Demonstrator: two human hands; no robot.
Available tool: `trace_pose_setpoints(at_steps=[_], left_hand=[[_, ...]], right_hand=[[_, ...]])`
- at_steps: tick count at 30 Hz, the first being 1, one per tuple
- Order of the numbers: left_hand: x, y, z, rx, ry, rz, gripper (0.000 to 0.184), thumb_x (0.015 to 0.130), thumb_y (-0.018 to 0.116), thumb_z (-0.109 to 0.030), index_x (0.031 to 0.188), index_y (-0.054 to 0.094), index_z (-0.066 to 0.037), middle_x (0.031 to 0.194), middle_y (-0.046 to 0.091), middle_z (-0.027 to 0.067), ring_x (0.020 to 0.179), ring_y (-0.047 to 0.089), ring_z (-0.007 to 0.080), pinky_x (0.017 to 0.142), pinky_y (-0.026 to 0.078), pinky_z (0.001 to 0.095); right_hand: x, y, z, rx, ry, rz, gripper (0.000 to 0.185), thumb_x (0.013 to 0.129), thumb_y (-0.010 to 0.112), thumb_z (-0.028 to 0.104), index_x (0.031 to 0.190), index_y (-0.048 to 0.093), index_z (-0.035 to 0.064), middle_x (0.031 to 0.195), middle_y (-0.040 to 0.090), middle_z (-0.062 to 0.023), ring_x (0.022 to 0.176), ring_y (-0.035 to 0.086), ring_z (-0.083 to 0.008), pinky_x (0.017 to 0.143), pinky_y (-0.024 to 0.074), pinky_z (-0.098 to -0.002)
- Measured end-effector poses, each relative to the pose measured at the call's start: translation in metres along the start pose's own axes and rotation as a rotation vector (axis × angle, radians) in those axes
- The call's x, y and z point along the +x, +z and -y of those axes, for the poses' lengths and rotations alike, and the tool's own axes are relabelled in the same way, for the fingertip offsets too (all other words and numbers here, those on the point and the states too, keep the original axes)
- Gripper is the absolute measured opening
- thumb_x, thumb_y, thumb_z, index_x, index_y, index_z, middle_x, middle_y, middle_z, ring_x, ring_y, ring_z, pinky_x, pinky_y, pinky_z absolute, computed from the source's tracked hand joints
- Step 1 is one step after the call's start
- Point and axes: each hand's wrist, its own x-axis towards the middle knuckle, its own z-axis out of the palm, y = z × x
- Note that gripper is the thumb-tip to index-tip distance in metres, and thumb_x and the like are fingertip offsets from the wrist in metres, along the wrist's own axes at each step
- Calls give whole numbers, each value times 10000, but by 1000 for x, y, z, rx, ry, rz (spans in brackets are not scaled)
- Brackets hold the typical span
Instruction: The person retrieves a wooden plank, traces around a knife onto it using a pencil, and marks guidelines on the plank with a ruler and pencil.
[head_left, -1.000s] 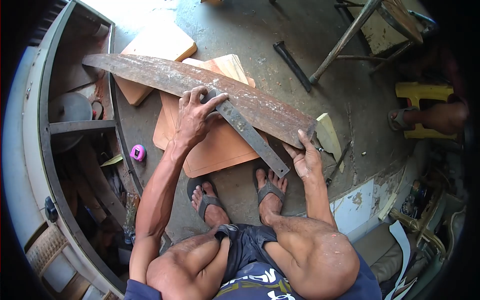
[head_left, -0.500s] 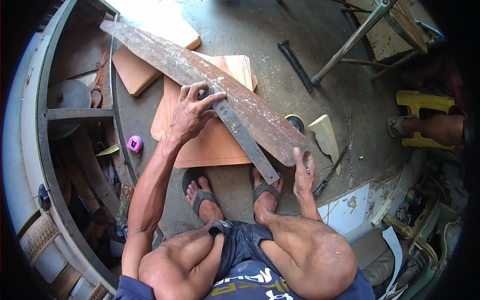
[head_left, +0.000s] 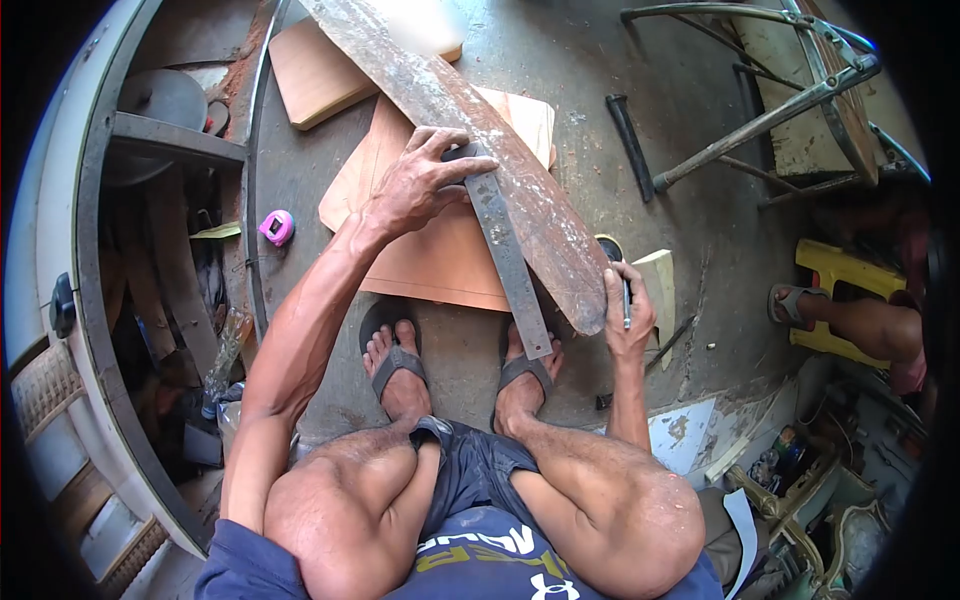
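Hiding part of the metal square (head_left: 511, 268): left fingers (head_left: 468, 167).

Brown with whitish streaks on the plank (head_left: 535, 205); grey on the square (head_left: 507, 262); pink on the tape measure (head_left: 277, 228).

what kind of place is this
Probably a woodworking workshop: the left hand holds a metal square beside a long worn board, and a pink tape measure lies on the floor.
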Motion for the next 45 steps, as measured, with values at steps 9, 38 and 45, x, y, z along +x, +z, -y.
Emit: trace_pose_setpoints(at_steps=[9,38,45], left_hand=[[8,-18,38,-56,40,21,609,826,818,-59,1371,709,-307,1473,613,111,1344,589,324,1132,539,412],[-358,-18,-114,-261,-1285,-214,396,904,771,-145,1282,676,-76,1204,697,171,1166,677,338,1006,517,410],[-367,25,-147,-180,-1573,-124,414,918,755,-208,1277,636,-40,1235,650,232,1168,639,410,1022,501,463]], right_hand=[[-48,41,17,-27,-201,103,300,990,769,259,1123,712,-4,1062,744,-186,1010,737,-326,904,565,-423],[23,80,76,454,-198,682,277,1026,688,87,1285,671,-11,984,742,-67,820,669,-88,733,557,-253],[25,84,72,455,-222,647,310,1042,673,120,1317,658,-24,1114,707,-84,884,671,-104,767,559,-254]])
